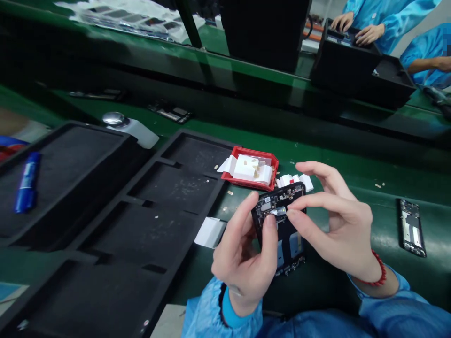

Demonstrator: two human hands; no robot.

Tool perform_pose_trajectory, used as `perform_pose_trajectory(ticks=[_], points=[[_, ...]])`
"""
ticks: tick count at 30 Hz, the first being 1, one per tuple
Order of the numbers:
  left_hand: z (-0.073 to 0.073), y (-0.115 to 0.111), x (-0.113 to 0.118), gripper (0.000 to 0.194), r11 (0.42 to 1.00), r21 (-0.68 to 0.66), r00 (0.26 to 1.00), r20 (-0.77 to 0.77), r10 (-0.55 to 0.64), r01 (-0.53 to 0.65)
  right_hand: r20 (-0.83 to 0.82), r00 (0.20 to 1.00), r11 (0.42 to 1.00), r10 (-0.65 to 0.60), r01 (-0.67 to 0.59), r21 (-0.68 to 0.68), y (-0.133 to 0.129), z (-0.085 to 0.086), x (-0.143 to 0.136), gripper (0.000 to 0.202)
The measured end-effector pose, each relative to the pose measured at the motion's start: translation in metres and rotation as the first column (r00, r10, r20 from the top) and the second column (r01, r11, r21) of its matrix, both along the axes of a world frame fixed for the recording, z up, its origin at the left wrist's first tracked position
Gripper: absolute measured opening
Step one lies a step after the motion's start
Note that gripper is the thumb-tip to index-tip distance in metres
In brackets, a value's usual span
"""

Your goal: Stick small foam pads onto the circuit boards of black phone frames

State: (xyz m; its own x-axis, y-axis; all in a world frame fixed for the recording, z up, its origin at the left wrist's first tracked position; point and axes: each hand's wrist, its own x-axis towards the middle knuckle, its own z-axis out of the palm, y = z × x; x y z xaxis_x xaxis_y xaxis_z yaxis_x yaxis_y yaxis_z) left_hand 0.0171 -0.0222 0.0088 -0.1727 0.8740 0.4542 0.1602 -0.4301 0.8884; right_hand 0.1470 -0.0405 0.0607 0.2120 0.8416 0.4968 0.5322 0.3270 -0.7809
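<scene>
My left hand (248,251) grips an opened phone (289,244) by its left edge, the thumb lying over the exposed circuit board at the top. The phone is tilted above the green bench, its dark inside facing me. On the board lies a small silvery piece (280,212), between my left thumb and my right fingertips. My right hand (333,220) pinches thumb and index finger together at that piece's right end; what is between them is too small to make out. Behind the phone sit a red tray (229,176) with white paper and tan bits, and white folded strips (306,181).
A black compartment tray (179,230) and a raised black tray (66,188) with a blue marker (26,183) fill the left. Another opened phone (412,227) lies at right. A white card (210,232) is beside my left hand. Co-workers' hands (368,35) show across the bench.
</scene>
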Motion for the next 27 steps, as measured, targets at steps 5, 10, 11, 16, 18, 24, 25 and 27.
perform_pose_trajectory(ticks=[5,10,11,16,18,24,25,27], points=[[0.003,-0.002,0.001,0.049,0.998,0.057,1.000,0.005,0.007,-0.008,-0.045,0.999,0.998,0.026,-0.029,-0.064,0.003,0.001,0.000,0.012],[0.007,-0.002,0.003,0.046,0.997,0.065,0.999,0.012,0.034,-0.035,-0.067,0.997,0.997,0.035,-0.040,-0.070,0.001,0.002,-0.002,0.014],[0.008,-0.001,0.003,0.045,0.997,0.067,0.999,0.015,0.037,-0.038,-0.071,0.997,0.997,0.035,-0.040,-0.071,0.000,0.002,-0.003,0.014],[0.011,-0.004,0.003,0.040,0.998,0.039,0.998,0.042,0.049,-0.051,-0.097,0.994,0.997,0.040,-0.046,-0.063,-0.001,0.001,-0.004,0.015],[0.012,-0.006,0.003,0.039,0.999,-0.010,0.998,0.043,0.042,-0.042,-0.100,0.994,0.997,0.042,-0.048,-0.053,-0.002,0.000,-0.005,0.015],[0.015,-0.009,0.010,0.045,0.996,0.008,0.990,0.107,0.093,-0.094,-0.122,0.993,1.000,-0.005,0.007,0.015,-0.001,-0.006,-0.010,0.016],[0.015,-0.009,0.012,0.046,0.994,0.016,0.987,0.121,0.102,-0.105,-0.137,0.990,0.999,-0.021,0.026,0.035,-0.001,-0.007,-0.012,0.016],[0.015,-0.009,0.015,0.044,0.993,0.014,0.984,0.134,0.115,-0.118,-0.169,0.984,0.996,-0.056,0.067,0.061,-0.001,-0.009,-0.016,0.016]])
